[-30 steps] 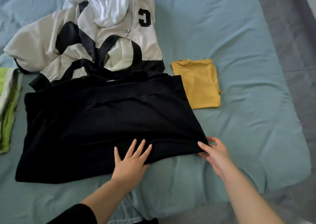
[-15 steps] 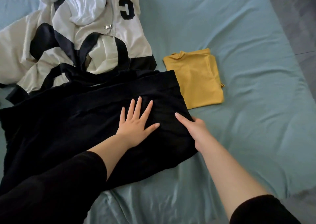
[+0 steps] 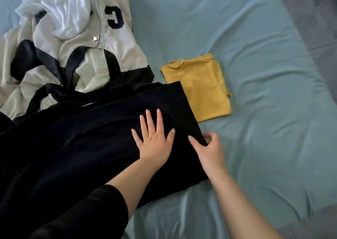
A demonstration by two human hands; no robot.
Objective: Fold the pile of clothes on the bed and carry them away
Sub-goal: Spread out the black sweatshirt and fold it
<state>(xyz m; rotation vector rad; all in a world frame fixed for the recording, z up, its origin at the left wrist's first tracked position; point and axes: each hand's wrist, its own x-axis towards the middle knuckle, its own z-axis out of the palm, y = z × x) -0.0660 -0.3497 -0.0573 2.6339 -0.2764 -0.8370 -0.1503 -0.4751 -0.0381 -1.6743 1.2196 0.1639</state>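
Across a blue-green bed (image 3: 255, 38), lower left: black garment (image 3: 82, 138) spread flat, soft and limp, likely light. Upper left: unfolded cream-and-black jacket (image 3: 82, 56). Centre: folded yellow shirt (image 3: 202, 89), just beside the black cloth. Pressed flat on the garment, fingers spread, gripping nothing: left hand (image 3: 155, 140). Pinching its right edge between thumb and fingers: right hand (image 3: 209, 147). Best taken by edge and corners.

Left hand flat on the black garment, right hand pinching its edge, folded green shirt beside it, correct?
No: in the head view the folded shirt is yellow, not green. The left hand lies flat on the black garment; the right hand pinches its edge.
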